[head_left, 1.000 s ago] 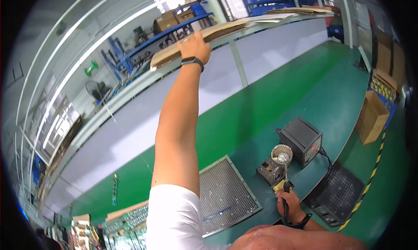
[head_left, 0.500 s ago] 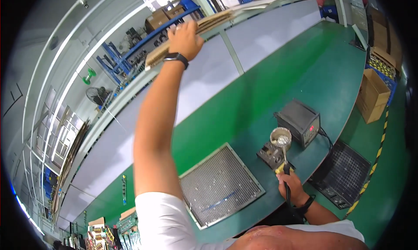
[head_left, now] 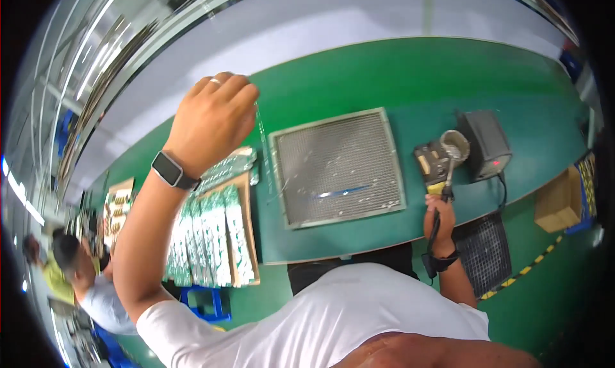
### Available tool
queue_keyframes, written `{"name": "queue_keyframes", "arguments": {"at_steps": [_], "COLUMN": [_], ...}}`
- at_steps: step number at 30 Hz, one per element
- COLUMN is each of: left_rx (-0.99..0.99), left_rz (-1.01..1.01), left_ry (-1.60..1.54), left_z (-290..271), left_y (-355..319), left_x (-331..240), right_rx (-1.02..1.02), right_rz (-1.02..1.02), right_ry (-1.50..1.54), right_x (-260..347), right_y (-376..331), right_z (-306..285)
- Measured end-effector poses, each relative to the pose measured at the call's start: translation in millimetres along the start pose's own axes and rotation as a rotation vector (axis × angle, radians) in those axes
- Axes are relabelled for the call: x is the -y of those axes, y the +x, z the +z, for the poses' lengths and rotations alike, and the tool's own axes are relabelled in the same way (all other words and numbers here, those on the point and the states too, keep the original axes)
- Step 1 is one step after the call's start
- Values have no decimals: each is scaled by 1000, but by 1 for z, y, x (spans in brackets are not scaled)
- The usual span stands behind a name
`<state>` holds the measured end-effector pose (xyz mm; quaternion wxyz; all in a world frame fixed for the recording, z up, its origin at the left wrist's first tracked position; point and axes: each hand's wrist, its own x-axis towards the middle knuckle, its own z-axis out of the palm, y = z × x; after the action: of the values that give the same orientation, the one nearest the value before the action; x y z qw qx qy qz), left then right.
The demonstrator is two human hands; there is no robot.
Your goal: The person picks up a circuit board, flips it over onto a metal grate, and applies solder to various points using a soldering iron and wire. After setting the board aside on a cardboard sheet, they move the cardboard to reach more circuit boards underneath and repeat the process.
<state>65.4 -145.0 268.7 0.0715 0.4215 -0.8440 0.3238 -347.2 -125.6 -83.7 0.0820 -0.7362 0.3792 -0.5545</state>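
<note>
head: left hand (head_left: 214,115) at one strand (head_left: 261,128); right hand (head_left: 439,214) gripping one soldering iron (head_left: 448,190).

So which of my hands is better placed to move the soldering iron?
Right, I'd judge: your right hand grips the soldering iron. Your left hand is raised, left of the mesh panel in the picture, away from the iron.
</note>
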Motion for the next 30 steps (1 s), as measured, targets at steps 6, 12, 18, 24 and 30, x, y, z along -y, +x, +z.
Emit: {"name": "queue_keyframes", "arguments": {"at_steps": [6, 12, 18, 24, 30], "left_rx": [-90, -16, 90, 145, -260], "left_rz": [-539, -1069, -1226, -1287, -1563], "left_ry": [-127, -232, -196, -254, -990], "left_z": [-9, 66, 94, 108, 94], "left_y": [-151, -275, -249, -264, -257], "left_x": [-13, -122, -182, -184, -183], "right_rx": [-12, 14, 73, 87, 63], "right_rz": [13, 11, 24, 65, 50], "right_ry": [4, -47, -76, -84, -122], "right_x": [-9, -11, -12, -12, -12], "right_y": [-8, -11, -11, -14, -13], "right_z": [-1, -8, -3, -3, -6]}}
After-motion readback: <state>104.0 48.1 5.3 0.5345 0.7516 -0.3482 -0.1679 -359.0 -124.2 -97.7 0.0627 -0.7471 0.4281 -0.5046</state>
